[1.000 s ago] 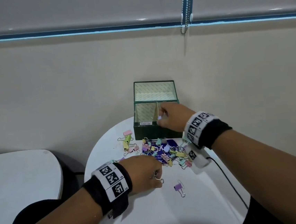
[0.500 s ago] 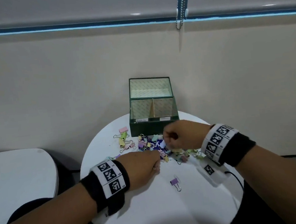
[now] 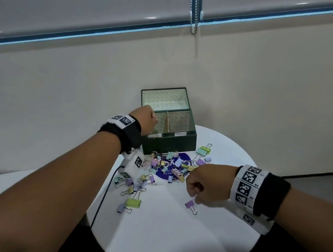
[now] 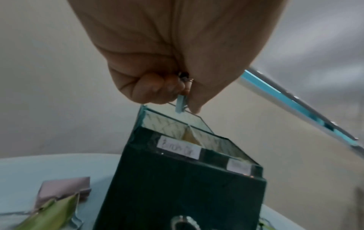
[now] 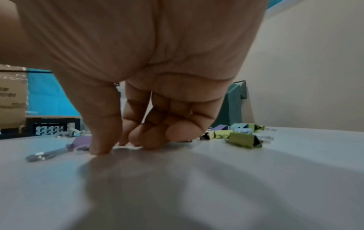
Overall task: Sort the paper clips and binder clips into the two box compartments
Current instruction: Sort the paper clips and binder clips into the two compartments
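**Green box, two hands, one clip each**

Green box (image 3: 169, 143) stands at the far edge of the round white table (image 3: 172, 237), lid up, a divider splitting it into a left and a right compartment. The left hand (image 3: 146, 119) hovers at the box's left rim, its grip pinching a small blue binder clip (image 4: 180, 104) above the left compartment, whose label seems to read binder clips. Best to let go only once the clip hangs clear inside the rim, left of the divider. Nearer than the box, beyond the mixed pile of clips (image 3: 171, 166), the right hand (image 3: 206, 185) pinches the wire handle of a purple binder clip (image 3: 190, 203) lying on the table. A firm hold on the wire, then a straight lift, should keep it from swinging loose.
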